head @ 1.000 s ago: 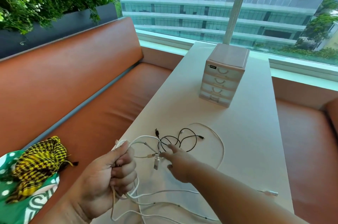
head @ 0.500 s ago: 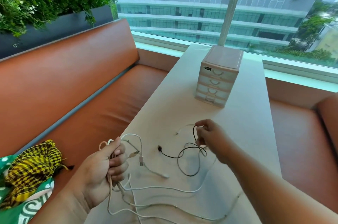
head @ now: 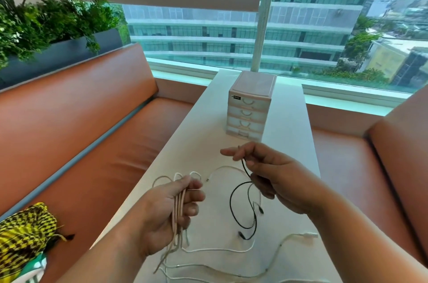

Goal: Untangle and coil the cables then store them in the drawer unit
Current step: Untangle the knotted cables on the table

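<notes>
White cable slack [head: 220,250] trails across the near edge of the tabletop [head: 291,144], with one plug [head: 309,234] lying toward the near right corner. Just above it the left hand [head: 171,211] keeps its fingers curled round a bundle of white loops [head: 179,201], as it did a second ago. The right hand [head: 280,181] only pointed a fingertip at the flat tangle a second ago, then pinched it. Now it has lifted the black cable [head: 230,201] off the surface. Thumb and fingers pinch its upper part, and the rest dangles in loose loops between the two hands. The lift seems to have drawn the black cable free of most of the white ones, though a pale strand looks to cross its lower loops. Separating this cable is probably almost done, with coiling to follow. Farther along, mid-tabletop toward the far edge, the drawer unit [head: 249,112] stands with every drawer closed and nothing stored yet.
</notes>
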Demonstrator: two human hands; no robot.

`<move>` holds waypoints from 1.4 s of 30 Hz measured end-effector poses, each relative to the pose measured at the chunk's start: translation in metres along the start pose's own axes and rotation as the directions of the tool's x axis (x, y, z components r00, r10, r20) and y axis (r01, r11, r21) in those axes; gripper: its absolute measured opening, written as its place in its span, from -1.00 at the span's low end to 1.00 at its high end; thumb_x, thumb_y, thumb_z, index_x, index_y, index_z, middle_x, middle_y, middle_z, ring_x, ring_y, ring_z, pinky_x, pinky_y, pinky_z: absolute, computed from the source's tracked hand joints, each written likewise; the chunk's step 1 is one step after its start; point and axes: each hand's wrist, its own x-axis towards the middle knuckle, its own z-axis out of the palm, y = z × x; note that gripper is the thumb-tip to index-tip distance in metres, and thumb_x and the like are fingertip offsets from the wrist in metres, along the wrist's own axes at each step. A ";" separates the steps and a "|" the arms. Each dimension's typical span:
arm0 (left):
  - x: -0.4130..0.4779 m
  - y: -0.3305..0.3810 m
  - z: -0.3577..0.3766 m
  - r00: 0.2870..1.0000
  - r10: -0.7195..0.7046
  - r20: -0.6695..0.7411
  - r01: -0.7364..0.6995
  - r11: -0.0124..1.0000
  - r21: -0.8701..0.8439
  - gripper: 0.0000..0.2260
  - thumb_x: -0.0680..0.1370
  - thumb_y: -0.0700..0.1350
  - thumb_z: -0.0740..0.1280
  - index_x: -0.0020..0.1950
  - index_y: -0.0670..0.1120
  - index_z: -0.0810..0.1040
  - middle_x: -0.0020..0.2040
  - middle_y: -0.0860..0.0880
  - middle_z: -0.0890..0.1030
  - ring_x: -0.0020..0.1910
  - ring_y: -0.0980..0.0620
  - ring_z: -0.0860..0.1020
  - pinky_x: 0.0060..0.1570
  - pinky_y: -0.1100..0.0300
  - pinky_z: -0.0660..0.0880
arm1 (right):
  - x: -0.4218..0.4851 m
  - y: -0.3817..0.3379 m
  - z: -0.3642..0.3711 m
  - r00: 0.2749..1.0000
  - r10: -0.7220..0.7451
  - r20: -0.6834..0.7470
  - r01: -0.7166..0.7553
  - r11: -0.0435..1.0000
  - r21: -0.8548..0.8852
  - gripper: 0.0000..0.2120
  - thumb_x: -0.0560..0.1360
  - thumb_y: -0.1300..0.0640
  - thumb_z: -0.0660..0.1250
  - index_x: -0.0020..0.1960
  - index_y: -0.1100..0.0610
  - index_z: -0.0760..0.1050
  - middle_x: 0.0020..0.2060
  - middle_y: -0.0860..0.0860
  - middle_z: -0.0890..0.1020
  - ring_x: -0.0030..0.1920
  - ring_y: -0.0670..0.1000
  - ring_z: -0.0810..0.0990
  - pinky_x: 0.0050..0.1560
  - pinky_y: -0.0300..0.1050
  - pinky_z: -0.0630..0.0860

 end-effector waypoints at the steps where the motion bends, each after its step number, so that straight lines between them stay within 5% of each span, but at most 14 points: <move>1: 0.001 -0.002 0.005 1.000 -0.019 0.003 0.019 1.000 0.002 -0.74 0.60 -0.04 0.19 -0.13 -0.16 0.57 -0.35 -0.08 0.61 -0.55 0.10 0.44 -0.64 0.35 0.20 | -0.004 -0.003 0.004 0.999 -0.034 0.042 0.035 0.999 -0.011 -0.76 0.62 0.35 0.08 0.00 0.14 0.50 0.27 -0.12 0.56 -0.51 -0.07 0.22 -0.45 -0.24 0.25; 5: 0.006 -0.008 0.018 0.988 -0.105 0.115 0.116 0.989 -0.090 -0.71 0.55 -0.11 0.24 -0.19 -0.24 0.67 -0.28 -0.17 0.61 -0.41 -0.01 0.54 -0.55 0.27 0.42 | -0.017 -0.003 0.027 0.961 -0.036 0.273 0.075 0.988 -0.135 -0.84 0.56 0.26 0.17 -0.07 0.23 0.52 0.16 -0.03 0.64 -0.36 0.08 0.41 -0.33 -0.07 0.37; 8: 0.007 -0.009 0.018 0.984 -0.116 0.137 0.142 0.969 -0.201 -0.77 0.43 -0.14 0.29 -0.14 -0.28 0.65 -0.24 -0.21 0.65 -0.33 -0.10 0.63 -0.26 0.10 0.59 | -0.024 0.007 0.042 0.919 0.062 0.390 0.074 0.943 -0.325 -0.79 0.59 0.21 0.18 -0.07 0.09 0.58 0.14 -0.01 0.64 -0.29 0.11 0.46 -0.19 0.04 0.50; 11: 0.008 -0.011 0.014 0.996 -0.079 0.036 0.085 0.967 -0.239 -0.78 0.53 -0.16 0.25 -0.09 -0.27 0.61 -0.33 -0.18 0.62 -0.42 -0.07 0.63 -0.37 0.17 0.59 | -0.033 0.014 0.047 0.912 0.132 0.388 0.004 0.944 -0.330 -0.78 0.59 0.25 0.17 -0.09 0.11 0.58 0.12 0.04 0.65 -0.28 -0.20 0.50 -0.20 -0.08 0.51; 13: 0.009 -0.011 0.010 0.997 -0.081 -0.010 0.075 0.949 -0.305 -0.74 0.62 -0.14 0.16 -0.03 -0.27 0.57 -0.42 -0.10 0.53 -0.52 0.00 0.56 -0.48 0.22 0.55 | -0.036 0.021 0.047 0.915 0.151 0.373 -0.027 0.948 -0.317 -0.78 0.58 0.28 0.15 -0.09 0.09 0.54 0.08 0.02 0.67 -0.27 -0.16 0.49 -0.21 -0.14 0.45; 18: 0.011 -0.010 -0.004 0.994 -0.100 -0.041 0.076 0.916 -0.393 -0.82 0.62 -0.14 0.12 -0.05 -0.21 0.43 -0.56 0.04 0.25 -0.69 0.15 0.23 -0.67 0.36 0.26 | -0.039 0.048 0.046 0.963 0.159 0.216 -0.083 0.942 -0.324 -0.84 0.58 0.25 0.16 -0.06 -0.01 0.31 -0.21 -0.03 0.64 -0.39 -0.04 0.36 -0.31 -0.25 0.32; 23: 0.002 -0.004 -0.024 0.989 -0.111 -0.096 0.082 0.960 -0.267 -0.77 0.58 -0.12 0.21 0.03 -0.29 0.51 -0.60 0.07 0.16 -0.71 0.17 0.14 -0.67 0.38 0.10 | -0.043 0.080 0.019 0.992 0.116 -0.043 -0.119 0.805 -0.581 -0.74 0.53 -0.14 0.28 -0.27 -0.04 0.43 -0.43 -0.06 0.41 -0.39 -0.13 0.36 -0.29 -0.22 0.31; 28: -0.009 0.002 -0.054 0.984 -0.096 -0.148 0.070 0.982 -0.174 -0.75 0.57 -0.13 0.20 0.01 -0.32 0.52 -0.60 0.07 0.16 -0.71 0.18 0.13 -0.67 0.41 0.10 | -0.057 0.096 -0.028 0.909 0.108 -0.403 -0.267 0.893 -0.362 -0.50 0.45 -0.17 0.37 -0.43 0.09 0.22 -0.43 0.00 0.20 -0.41 -0.06 0.20 -0.30 -0.11 0.12; 31: -0.012 0.005 -0.066 0.990 -0.097 -0.101 0.074 0.976 -0.207 -0.83 0.49 -0.09 0.23 -0.21 -0.19 0.44 -0.60 0.07 0.16 -0.72 0.17 0.14 -0.67 0.38 0.10 | -0.068 0.099 -0.049 0.837 0.139 -0.529 -0.263 0.951 -0.166 -0.48 0.40 -0.27 0.39 -0.43 0.03 0.21 -0.43 -0.01 0.18 -0.41 -0.06 0.15 -0.33 -0.12 0.07; 36: -0.012 0.013 -0.070 0.998 -0.018 -0.061 0.001 0.963 -0.270 -0.75 0.45 0.00 0.22 -0.37 -0.05 0.28 -0.60 0.07 0.15 -0.56 0.15 -0.04 -0.65 0.32 0.03 | -0.074 0.117 -0.067 0.753 0.240 -0.613 -0.383 0.917 -0.110 -0.38 0.37 -0.32 0.36 -0.35 0.24 0.29 -0.49 0.13 0.21 -0.41 0.24 0.22 -0.34 -0.05 0.19; 37: -0.012 0.016 -0.069 0.998 0.002 -0.062 -0.018 0.965 -0.262 -0.73 0.46 0.02 0.21 -0.39 -0.04 0.28 -0.61 0.07 0.15 -0.53 0.15 -0.06 -0.65 0.32 0.03 | -0.074 0.121 -0.067 0.734 0.260 -0.627 -0.414 0.904 -0.110 -0.37 0.36 -0.32 0.34 -0.37 0.26 0.28 -0.49 0.19 0.24 -0.31 0.33 0.55 -0.35 -0.04 0.23; 38: -0.013 0.020 -0.067 0.998 0.025 -0.062 -0.040 0.968 -0.249 -0.70 0.48 0.04 0.20 -0.41 -0.04 0.28 -0.61 0.07 0.15 -0.52 0.14 -0.06 -0.66 0.33 0.03 | -0.074 0.127 -0.067 0.724 0.265 -0.637 -0.440 0.888 -0.131 -0.40 0.36 -0.31 0.33 -0.40 0.19 0.21 -0.47 0.17 0.21 -0.21 0.00 0.15 -0.36 -0.05 0.18; 39: -0.013 0.023 -0.065 0.997 0.049 -0.063 -0.062 0.971 -0.232 -0.66 0.52 0.05 0.17 -0.42 -0.04 0.28 -0.61 0.08 0.15 -0.53 0.13 -0.06 -0.66 0.33 0.03 | -0.075 0.135 -0.067 0.724 0.272 -0.634 -0.482 0.857 -0.183 -0.44 0.40 -0.28 0.33 -0.42 0.11 0.16 -0.47 0.08 0.18 -0.45 0.06 0.17 -0.33 -0.07 0.10; 42: -0.015 0.032 -0.058 0.992 0.111 -0.059 -0.120 0.976 -0.184 -0.57 0.59 0.09 0.11 -0.46 -0.03 0.29 -0.60 0.08 0.15 -0.66 0.15 0.03 -0.67 0.33 0.04 | -0.075 0.161 -0.062 0.750 0.377 -0.544 -0.614 0.704 -0.358 -0.51 0.53 -0.12 0.31 -0.47 0.08 0.29 -0.58 -0.10 0.29 -0.47 -0.04 0.28 -0.33 -0.12 0.18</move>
